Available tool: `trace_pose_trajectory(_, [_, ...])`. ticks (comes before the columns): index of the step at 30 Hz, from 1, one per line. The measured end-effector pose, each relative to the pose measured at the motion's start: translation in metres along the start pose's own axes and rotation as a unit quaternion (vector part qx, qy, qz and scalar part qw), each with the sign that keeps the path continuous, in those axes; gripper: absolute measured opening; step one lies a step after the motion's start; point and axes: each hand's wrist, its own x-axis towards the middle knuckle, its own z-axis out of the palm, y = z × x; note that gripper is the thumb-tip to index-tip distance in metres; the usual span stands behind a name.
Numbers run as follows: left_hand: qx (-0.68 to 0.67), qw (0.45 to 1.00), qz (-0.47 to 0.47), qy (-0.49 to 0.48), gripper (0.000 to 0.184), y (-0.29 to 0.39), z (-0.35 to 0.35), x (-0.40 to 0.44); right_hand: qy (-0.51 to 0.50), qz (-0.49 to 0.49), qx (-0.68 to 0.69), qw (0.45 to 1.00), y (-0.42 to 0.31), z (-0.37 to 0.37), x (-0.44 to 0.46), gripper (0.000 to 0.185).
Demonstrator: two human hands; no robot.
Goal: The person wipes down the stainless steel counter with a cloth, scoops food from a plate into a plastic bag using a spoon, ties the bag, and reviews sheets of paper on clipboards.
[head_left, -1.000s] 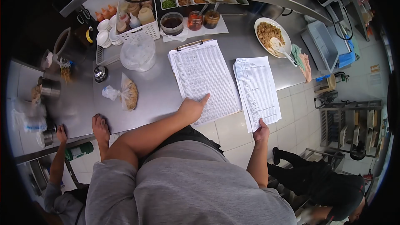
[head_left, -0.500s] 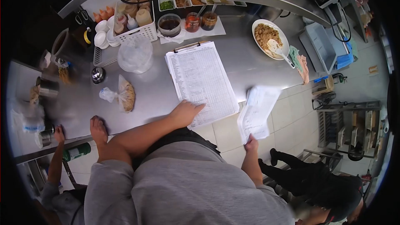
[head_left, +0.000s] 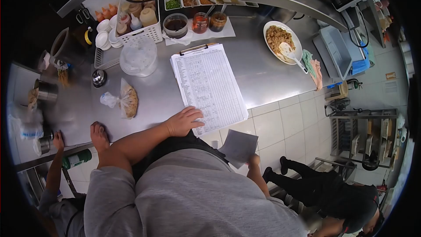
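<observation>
My left hand [head_left: 185, 121] lies on the lower left part of the printed sheets [head_left: 210, 83], its fingers loosely spread and slightly bent. A clip holds these sheets at the top on a clipboard, which lies on the steel counter. Beyond the counter's front edge, close to my waist, my right hand [head_left: 253, 159] is closed on a bundle of papers [head_left: 239, 147]. The bundle is tilted, with a greyish side in view, and its print cannot be read.
On the steel counter [head_left: 162, 96] are a bagged food portion [head_left: 129, 101], a plastic tub [head_left: 138, 57], a bell [head_left: 99, 78], sauce jars [head_left: 200, 23] and a plate of food [head_left: 280, 39]. A co-worker's hand [head_left: 100, 136] rests at the left edge; another person [head_left: 342, 193] is at lower right.
My right hand has drawn the paper bundle down and left, away from beside the clipboard, and tilted it. My left hand has gone from a pointing finger to spread fingers, a little further left.
</observation>
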Motion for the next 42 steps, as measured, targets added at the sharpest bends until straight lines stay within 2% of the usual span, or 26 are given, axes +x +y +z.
trace_pose_trajectory(3, [0.004,1.0,0.0,-0.004,0.039,-0.001,0.001,0.0,0.034,-0.006,0.113,0.993,-0.027,0.002,-0.002,0.029])
trace_pose_trajectory(5, [0.015,1.0,0.0,-0.014,0.038,-0.002,-0.001,-0.001,0.021,-0.007,0.14,0.99,-0.03,0.012,0.005,0.029])
trace_pose_trajectory(8, [-0.02,0.997,-0.016,-0.068,0.052,-0.001,-0.005,0.0,-0.008,-0.006,0.129,0.992,-0.04,0.02,0.008,0.03])
trace_pose_trajectory(11, [0.004,0.99,-0.047,-0.133,0.076,0.009,-0.017,0.009,-0.029,0.012,0.125,0.992,-0.042,0.03,0.011,0.031])
trace_pose_trajectory(14, [0.056,0.979,-0.057,-0.185,0.091,0.006,-0.01,0.01,-0.034,0.009,0.099,0.994,-0.047,0.038,0.008,0.033])
trace_pose_trajectory(18, [0.061,0.979,-0.06,-0.187,0.092,0.006,-0.009,0.011,-0.042,-0.044,0.021,0.998,-0.043,0.044,0.019,0.033])
trace_pose_trajectory(21, [0.056,0.975,-0.066,-0.204,0.09,0.006,-0.012,0.013,-0.021,-0.082,0.019,0.996,-0.041,0.043,0.023,0.033])
trace_pose_trajectory(27, [0.065,0.975,-0.07,-0.2,0.087,0.009,-0.016,0.015,0.002,-0.179,-0.193,0.965,-0.053,0.033,0.018,0.025])
trace_pose_trajectory(29, [0.057,0.981,-0.063,-0.176,0.091,0.006,-0.009,0.013,0.014,-0.191,-0.196,0.962,-0.038,0.044,0.032,0.024])
trace_pose_trajectory(33, [0.045,0.98,-0.066,-0.182,0.086,0.008,-0.013,0.017,0.018,-0.21,-0.152,0.966,-0.027,0.05,0.038,0.024])
trace_pose_trajectory(38, [0.036,0.979,-0.074,-0.186,0.084,0.006,-0.011,0.015,-0.008,-0.15,-0.139,0.979,-0.029,0.055,0.032,0.027])
trace_pose_trajectory(42, [0.048,0.98,-0.071,-0.18,0.075,0.006,-0.01,0.014,-0.015,-0.11,-0.11,0.988,-0.028,0.054,0.028,0.031])
